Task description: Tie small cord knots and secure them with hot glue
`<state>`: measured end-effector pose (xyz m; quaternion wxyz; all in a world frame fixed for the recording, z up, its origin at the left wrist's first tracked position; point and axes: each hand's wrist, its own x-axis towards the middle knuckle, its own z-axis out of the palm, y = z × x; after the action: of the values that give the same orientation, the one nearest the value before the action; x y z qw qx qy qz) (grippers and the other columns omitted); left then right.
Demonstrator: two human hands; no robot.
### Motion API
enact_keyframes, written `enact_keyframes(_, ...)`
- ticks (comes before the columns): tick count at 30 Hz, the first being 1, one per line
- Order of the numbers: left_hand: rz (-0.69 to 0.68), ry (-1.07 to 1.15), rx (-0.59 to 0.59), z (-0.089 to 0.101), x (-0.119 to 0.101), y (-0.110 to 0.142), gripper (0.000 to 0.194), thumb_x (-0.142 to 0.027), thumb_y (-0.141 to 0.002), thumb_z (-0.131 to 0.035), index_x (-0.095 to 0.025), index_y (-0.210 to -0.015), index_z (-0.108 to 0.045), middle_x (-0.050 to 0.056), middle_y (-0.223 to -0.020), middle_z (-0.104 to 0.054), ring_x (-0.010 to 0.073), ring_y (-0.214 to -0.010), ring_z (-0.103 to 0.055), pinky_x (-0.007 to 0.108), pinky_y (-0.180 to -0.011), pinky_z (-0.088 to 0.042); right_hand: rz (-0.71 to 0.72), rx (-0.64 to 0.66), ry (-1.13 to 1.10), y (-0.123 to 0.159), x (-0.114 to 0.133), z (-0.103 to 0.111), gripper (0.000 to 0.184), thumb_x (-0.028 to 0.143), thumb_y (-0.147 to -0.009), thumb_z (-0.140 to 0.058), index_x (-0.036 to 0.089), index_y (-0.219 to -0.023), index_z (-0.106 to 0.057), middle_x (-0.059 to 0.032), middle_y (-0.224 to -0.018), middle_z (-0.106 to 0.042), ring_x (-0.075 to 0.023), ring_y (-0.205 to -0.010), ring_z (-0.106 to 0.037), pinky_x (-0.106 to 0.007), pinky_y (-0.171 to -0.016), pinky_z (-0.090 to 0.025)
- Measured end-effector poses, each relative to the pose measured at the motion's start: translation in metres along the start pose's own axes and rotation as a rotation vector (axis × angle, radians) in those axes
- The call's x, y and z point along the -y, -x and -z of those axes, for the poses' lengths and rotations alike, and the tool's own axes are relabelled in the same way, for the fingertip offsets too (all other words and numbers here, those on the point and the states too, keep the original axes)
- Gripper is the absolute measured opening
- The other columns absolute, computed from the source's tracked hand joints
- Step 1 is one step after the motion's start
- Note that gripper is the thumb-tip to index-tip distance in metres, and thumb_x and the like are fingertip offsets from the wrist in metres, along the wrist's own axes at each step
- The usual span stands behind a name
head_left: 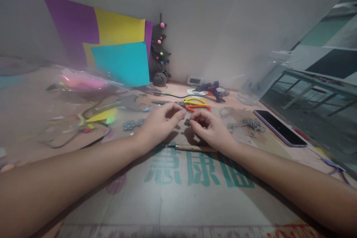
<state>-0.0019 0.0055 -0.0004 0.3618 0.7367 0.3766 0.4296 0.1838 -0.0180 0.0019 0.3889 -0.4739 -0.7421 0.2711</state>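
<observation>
My right hand (213,130) is closed in a pinch, with a small dark grey piece (187,122) between thumb and forefinger; it is too small to tell its kind. Close beside it, my left hand (158,124) has thumb and fingertips together; whatever they may hold is hidden. Under both hands lies a tool with a wooden handle and a thin metal tip (192,148). Just behind them are scissors (196,102) with one yellow and one red-orange handle. A clump of grey-blue knotted cord (131,125) sits left of my left hand.
A bundle of grey cord (253,125) and a phone (280,128) lie at right. Behind stand a glue gun (211,90), a small white display (194,80) and a dark hanging ornament with coloured balls (161,54). Coloured paper (121,63) leans at the back; scraps and a plastic bag (83,81) lie left.
</observation>
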Motion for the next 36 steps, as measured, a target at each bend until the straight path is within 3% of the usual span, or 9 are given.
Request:
enact_keyframes(4, 0.002, -0.054, -0.118, 0.003, 0.004, -0.001, 0.031, -0.043, -0.093, -0.045, -0.019, -0.075, -0.051, -0.002, -0.070, -0.051, 0.0139, -0.067, -0.051, 0.026, -0.062, -0.040, -0.015, 0.013, -0.044, 0.000, 0.001, 0.000, 0.010, 0.027, -0.084, -0.056, 0.018, -0.081, -0.053, 0.0047, -0.062, -0.053, -0.0083, -0.053, -0.050, -0.021, -0.049, -0.038)
enact_keyframes(8, 0.007, -0.113, -0.130, 0.003, 0.006, -0.003, 0.041, -0.044, -0.096, -0.037, -0.019, -0.064, -0.044, -0.002, -0.063, -0.046, 0.0142, -0.064, -0.049, 0.027, -0.060, -0.036, -0.063, 0.017, -0.169, -0.001, 0.001, 0.002, 0.012, 0.030, -0.085, -0.056, 0.018, -0.083, -0.051, 0.0058, -0.060, -0.052, -0.0079, -0.049, -0.050, -0.021, -0.048, -0.040)
enact_keyframes(13, 0.072, -0.061, -0.003, 0.002, 0.002, -0.003, 0.026, -0.038, -0.091, -0.048, -0.018, -0.079, -0.058, 0.000, -0.078, -0.062, 0.0157, -0.071, -0.058, 0.027, -0.065, -0.042, -0.099, 0.040, -0.269, -0.002, 0.000, 0.002, 0.015, 0.032, -0.086, -0.057, 0.019, -0.083, -0.050, 0.0077, -0.056, -0.049, -0.0078, -0.046, -0.049, -0.020, -0.045, -0.039)
enact_keyframes(16, 0.079, -0.045, -0.006, 0.001, -0.001, -0.003, 0.015, -0.031, -0.086, -0.057, -0.017, -0.086, -0.063, 0.002, -0.086, -0.066, 0.0161, -0.076, -0.061, 0.027, -0.068, -0.045, -0.106, 0.051, -0.259, -0.002, -0.001, 0.001, 0.014, 0.031, -0.086, -0.056, 0.019, -0.083, -0.050, 0.0081, -0.055, -0.049, -0.0077, -0.045, -0.049, -0.020, -0.045, -0.039)
enact_keyframes(19, 0.084, -0.017, -0.006, 0.001, -0.001, -0.002, 0.016, -0.032, -0.086, -0.057, -0.017, -0.086, -0.064, 0.002, -0.086, -0.067, 0.0162, -0.076, -0.062, 0.026, -0.067, -0.046, -0.096, 0.046, -0.230, -0.002, -0.001, 0.001, 0.014, 0.031, -0.085, -0.056, 0.019, -0.084, -0.050, 0.0074, -0.057, -0.049, -0.0083, -0.047, -0.050, -0.021, -0.046, -0.040)
enact_keyframes(24, 0.100, -0.003, 0.026, 0.000, 0.001, -0.001, 0.034, -0.043, -0.092, -0.046, -0.018, -0.074, -0.059, 0.001, -0.069, -0.063, 0.0163, -0.066, -0.062, 0.026, -0.059, -0.044, -0.058, 0.027, -0.150, -0.001, -0.002, 0.000, 0.014, 0.031, -0.085, -0.057, 0.019, -0.083, -0.052, 0.0053, -0.062, -0.051, -0.0085, -0.049, -0.050, -0.022, -0.048, -0.039)
enact_keyframes(30, 0.004, -0.002, 0.027, 0.000, -0.001, -0.001, 0.021, -0.031, -0.089, -0.050, -0.020, -0.094, -0.067, 0.004, -0.094, -0.071, 0.0193, -0.086, -0.066, 0.029, -0.077, -0.051, -0.056, -0.005, -0.158, -0.003, -0.007, 0.000, 0.015, 0.033, -0.086, -0.056, 0.019, -0.085, -0.053, 0.0039, -0.068, -0.053, -0.0082, -0.051, -0.049, -0.022, -0.049, -0.040)
enact_keyframes(36, -0.038, -0.094, 0.074, 0.000, -0.008, 0.000, 0.021, -0.026, -0.084, -0.053, -0.018, -0.096, -0.070, 0.005, -0.098, -0.072, 0.0210, -0.092, -0.065, 0.031, -0.084, -0.050, -0.061, 0.003, -0.151, -0.003, -0.008, 0.001, 0.017, 0.035, -0.086, -0.057, 0.019, -0.086, -0.053, 0.0041, -0.067, -0.053, -0.0085, -0.052, -0.049, -0.021, -0.048, -0.040)
